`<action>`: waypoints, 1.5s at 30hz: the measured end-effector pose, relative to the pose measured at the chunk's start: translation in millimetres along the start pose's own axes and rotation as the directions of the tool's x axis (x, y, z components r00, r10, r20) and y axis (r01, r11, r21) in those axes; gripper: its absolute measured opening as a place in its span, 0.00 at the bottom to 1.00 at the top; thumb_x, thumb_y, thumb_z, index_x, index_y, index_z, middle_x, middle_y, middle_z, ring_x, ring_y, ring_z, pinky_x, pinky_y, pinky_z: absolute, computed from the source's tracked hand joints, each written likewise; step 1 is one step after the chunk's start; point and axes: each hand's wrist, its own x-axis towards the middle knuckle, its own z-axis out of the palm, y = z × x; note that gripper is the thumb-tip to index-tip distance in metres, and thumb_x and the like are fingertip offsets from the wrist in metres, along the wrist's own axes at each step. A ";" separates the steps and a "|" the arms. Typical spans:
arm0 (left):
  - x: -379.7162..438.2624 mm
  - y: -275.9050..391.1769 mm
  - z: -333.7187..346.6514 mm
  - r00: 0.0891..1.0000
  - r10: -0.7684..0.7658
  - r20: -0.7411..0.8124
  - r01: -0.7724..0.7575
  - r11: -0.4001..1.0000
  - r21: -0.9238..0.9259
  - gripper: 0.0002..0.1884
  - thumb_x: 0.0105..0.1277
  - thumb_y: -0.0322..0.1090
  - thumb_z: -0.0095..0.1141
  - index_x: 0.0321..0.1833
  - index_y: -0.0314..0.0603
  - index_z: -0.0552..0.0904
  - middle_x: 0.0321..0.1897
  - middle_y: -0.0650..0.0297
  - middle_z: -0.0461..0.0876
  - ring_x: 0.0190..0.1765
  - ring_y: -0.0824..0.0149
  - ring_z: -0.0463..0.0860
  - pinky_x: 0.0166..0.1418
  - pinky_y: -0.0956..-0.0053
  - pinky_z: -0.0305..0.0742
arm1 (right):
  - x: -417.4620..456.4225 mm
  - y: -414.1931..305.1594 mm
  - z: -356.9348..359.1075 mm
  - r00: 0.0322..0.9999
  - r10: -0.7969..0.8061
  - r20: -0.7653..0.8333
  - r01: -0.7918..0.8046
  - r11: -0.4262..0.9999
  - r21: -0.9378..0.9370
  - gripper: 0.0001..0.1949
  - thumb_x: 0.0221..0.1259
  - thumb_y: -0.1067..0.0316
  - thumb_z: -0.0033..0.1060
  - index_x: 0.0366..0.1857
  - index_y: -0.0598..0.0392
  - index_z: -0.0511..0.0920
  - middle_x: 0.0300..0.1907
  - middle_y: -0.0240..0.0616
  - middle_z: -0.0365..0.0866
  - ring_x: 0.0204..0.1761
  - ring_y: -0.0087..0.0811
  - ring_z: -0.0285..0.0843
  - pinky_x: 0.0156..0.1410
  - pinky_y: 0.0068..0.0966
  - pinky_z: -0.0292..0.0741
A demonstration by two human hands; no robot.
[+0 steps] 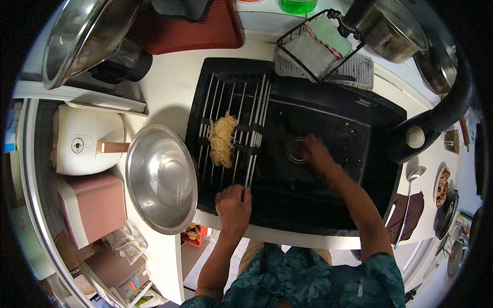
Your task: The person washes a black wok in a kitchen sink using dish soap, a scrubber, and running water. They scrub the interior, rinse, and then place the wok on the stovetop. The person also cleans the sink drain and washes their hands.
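Note:
My left hand is at the sink's front edge, its fingers closed on the near end of a metal roll-up drying rack. The rack spans the left part of a black sink, its right-hand rods bunched together. On its rods lies a tan fibrous scrubber, which looks like loofah. Down in the basin, my right hand reaches to the round drain. Its fingers are dark and blurred, so whether they hold anything is unclear. Small bits of debris dot the basin floor.
A large steel bowl stands left of the sink. To the right, a black faucet arches over the rim. Behind are a wire caddy with sponges and a steel pot. A ladle lies across a dark cloth.

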 end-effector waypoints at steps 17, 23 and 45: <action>3.6 3.9 -19.8 0.998 -0.016 0.060 0.021 0.997 -0.080 0.06 0.60 0.30 0.65 0.31 0.39 0.80 0.24 0.58 0.78 0.29 0.55 0.79 0.36 0.60 0.69 | 214.4 -79.0 58.7 0.877 0.386 -0.285 -0.409 0.912 -0.021 0.20 0.58 0.67 0.64 0.56 0.54 0.76 0.58 0.46 0.71 0.42 0.48 0.78 0.44 0.41 0.81; -1.6 -4.5 -5.6 0.998 0.021 0.064 -0.017 0.998 -0.068 0.06 0.62 0.31 0.63 0.32 0.39 0.80 0.25 0.57 0.79 0.29 0.53 0.79 0.37 0.60 0.69 | 244.2 -122.6 79.4 0.991 0.072 -0.116 -0.079 0.995 -0.058 0.19 0.60 0.67 0.63 0.57 0.51 0.77 0.61 0.44 0.70 0.48 0.48 0.76 0.49 0.41 0.81; -0.4 1.2 -1.9 0.997 -0.081 -0.016 0.079 0.989 -0.128 0.07 0.59 0.29 0.65 0.28 0.35 0.81 0.23 0.56 0.81 0.26 0.55 0.80 0.33 0.64 0.72 | 24.8 -52.4 -56.4 0.772 -0.274 0.573 0.479 0.844 -0.242 0.19 0.58 0.76 0.62 0.54 0.45 0.82 0.68 0.36 0.70 0.70 0.46 0.65 0.63 0.37 0.80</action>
